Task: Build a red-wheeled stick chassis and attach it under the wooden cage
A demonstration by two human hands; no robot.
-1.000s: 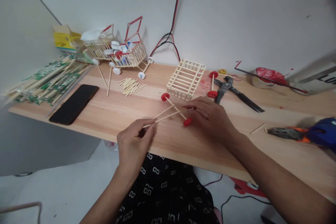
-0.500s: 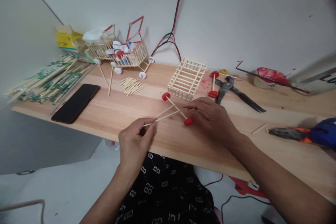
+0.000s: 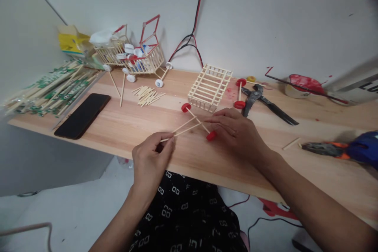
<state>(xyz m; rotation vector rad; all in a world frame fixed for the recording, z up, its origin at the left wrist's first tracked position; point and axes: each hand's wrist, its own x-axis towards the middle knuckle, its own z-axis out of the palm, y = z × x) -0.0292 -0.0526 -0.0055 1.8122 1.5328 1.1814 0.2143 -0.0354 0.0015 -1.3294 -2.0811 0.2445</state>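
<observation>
My left hand (image 3: 153, 153) pinches a V of two thin wooden sticks (image 3: 186, 129) near its pointed end. The far ends of the sticks lie against a stick axle (image 3: 206, 128) with a red cap wheel (image 3: 186, 107) at one end and another red cap (image 3: 211, 136) at the other. My right hand (image 3: 236, 130) hovers low beside that axle, fingers stretched toward the joint; its thumb is hidden, and I cannot tell whether the fingertips touch. Just behind lies a slatted stick basket (image 3: 209, 86).
Farther right are a second red-wheeled axle (image 3: 240, 93), black pincers (image 3: 265, 104) and pliers (image 3: 325, 149). At left lie a phone (image 3: 83, 115), bundled wrapped sticks (image 3: 53, 88) and short cut sticks (image 3: 147, 95). Stick carts (image 3: 144, 61) holding bottle caps stand against the wall.
The view has shifted very slightly. Both hands, the stick V and the axle keep almost the same places.
</observation>
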